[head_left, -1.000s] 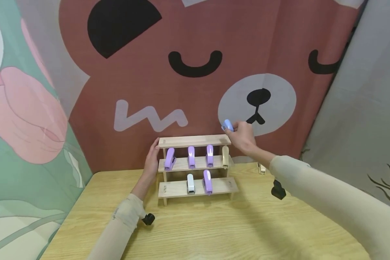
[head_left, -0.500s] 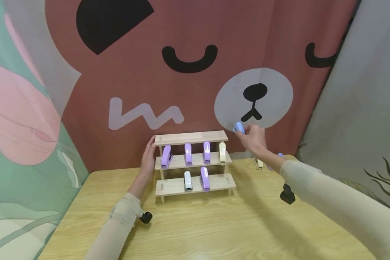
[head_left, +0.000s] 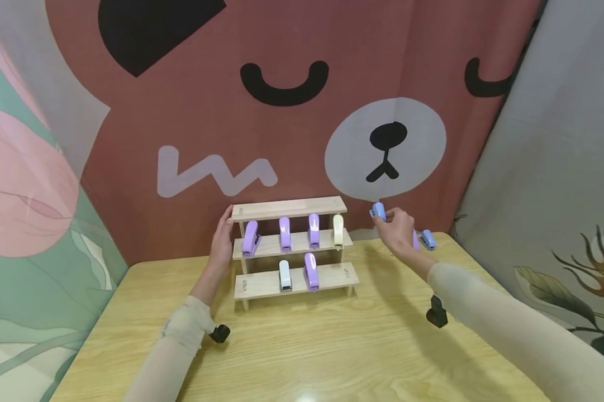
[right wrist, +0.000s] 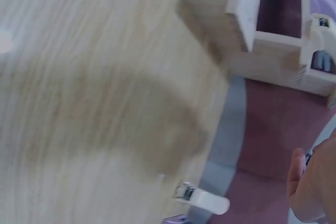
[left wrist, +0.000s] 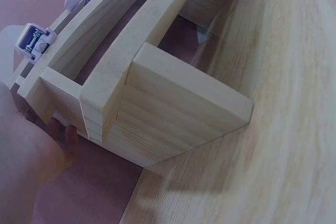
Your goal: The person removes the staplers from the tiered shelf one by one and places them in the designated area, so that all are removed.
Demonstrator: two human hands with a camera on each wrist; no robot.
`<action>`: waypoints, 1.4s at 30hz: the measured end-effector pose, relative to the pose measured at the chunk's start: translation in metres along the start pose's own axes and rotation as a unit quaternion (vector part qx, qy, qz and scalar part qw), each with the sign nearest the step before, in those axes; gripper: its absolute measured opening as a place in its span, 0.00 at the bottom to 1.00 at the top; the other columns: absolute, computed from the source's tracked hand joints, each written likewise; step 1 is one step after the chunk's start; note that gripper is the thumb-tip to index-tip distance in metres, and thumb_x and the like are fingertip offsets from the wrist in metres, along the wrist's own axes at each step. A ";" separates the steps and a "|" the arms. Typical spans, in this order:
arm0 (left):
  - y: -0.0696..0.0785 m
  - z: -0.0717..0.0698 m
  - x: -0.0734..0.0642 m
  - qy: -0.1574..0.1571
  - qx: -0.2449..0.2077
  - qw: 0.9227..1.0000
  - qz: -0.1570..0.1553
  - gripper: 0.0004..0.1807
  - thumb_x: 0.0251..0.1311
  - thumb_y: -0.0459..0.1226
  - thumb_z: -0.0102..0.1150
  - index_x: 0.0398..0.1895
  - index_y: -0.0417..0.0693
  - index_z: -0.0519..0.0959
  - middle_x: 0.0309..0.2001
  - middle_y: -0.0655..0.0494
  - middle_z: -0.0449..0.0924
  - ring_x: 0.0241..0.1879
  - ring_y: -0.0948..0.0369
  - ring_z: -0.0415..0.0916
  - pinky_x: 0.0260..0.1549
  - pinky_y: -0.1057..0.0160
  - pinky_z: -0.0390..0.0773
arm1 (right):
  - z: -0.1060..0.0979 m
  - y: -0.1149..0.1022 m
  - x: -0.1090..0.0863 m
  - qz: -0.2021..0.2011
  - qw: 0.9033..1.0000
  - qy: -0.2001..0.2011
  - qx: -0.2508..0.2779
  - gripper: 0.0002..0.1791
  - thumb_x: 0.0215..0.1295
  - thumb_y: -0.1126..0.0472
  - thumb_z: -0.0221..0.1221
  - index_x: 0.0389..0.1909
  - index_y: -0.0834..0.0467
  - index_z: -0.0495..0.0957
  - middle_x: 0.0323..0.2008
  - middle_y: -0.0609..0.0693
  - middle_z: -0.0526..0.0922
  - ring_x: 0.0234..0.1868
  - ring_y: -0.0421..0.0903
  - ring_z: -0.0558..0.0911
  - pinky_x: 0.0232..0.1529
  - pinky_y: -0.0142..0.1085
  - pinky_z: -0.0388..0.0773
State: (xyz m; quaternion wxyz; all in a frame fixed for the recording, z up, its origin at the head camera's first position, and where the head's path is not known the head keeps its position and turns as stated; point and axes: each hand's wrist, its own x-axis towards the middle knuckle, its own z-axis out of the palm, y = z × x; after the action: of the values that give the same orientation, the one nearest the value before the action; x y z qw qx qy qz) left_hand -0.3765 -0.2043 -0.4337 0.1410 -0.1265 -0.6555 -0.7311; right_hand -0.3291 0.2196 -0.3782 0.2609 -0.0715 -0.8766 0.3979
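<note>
Right hand (head_left: 397, 230) pinches the blue mini stapler (head_left: 379, 210), two o'clock from the wooden tiered rack (head_left: 289, 209): probably light, stiff, slick, best held by its sides! Left hand (head_left: 221, 245) grips the rack's nine-o'clock end.

The bare right hand (head_left: 396, 230) partly hides a purple plastic stapler (head_left: 415, 239). The left wrist view crops the pale wooden tiered rack (left wrist: 173, 90).

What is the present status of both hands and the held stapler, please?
Left hand touching left end of wooden rack. Right hand pinching blue stapler, raised to the rack's right. No obstacle visible between stapler and rack.
</note>
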 end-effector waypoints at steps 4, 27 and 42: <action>0.001 0.000 0.002 -0.001 -0.005 1.000 0.004 0.29 0.79 0.53 0.43 0.80 0.63 0.62 0.77 0.61 0.58 0.76 0.61 0.47 0.73 0.53 0.45 | 0.003 0.014 0.001 0.008 1.000 0.007 -0.011 0.21 0.69 0.57 0.64 0.49 0.72 0.79 0.41 0.66 0.85 0.43 0.59 0.83 0.43 0.49 0.81; 0.004 0.000 -0.001 -0.009 -0.012 1.000 -0.008 0.29 0.80 0.51 0.41 0.80 0.61 0.60 0.78 0.59 0.56 0.77 0.58 0.43 0.73 0.46 0.41 | 0.039 0.079 -0.005 0.022 0.999 -0.005 -0.034 0.17 0.65 0.61 0.64 0.40 0.75 0.79 0.37 0.69 0.83 0.40 0.65 0.81 0.45 0.56 0.76; 0.003 0.000 -0.001 -0.006 0.021 1.000 -0.015 0.29 0.80 0.54 0.40 0.80 0.67 0.59 0.78 0.64 0.56 0.77 0.59 0.43 0.73 0.48 0.40 | 0.046 0.084 -0.009 0.040 0.997 -0.033 -0.063 0.17 0.67 0.58 0.67 0.37 0.72 0.84 0.37 0.68 0.85 0.38 0.61 0.80 0.43 0.54 0.76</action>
State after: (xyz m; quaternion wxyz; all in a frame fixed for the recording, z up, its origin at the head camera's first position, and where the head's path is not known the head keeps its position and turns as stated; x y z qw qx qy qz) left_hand -0.3743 -0.2051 -0.4310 0.1288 -0.1187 -0.6735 -0.7182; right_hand -0.3517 0.2428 -0.4682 0.2105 -0.1098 -0.9044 0.3546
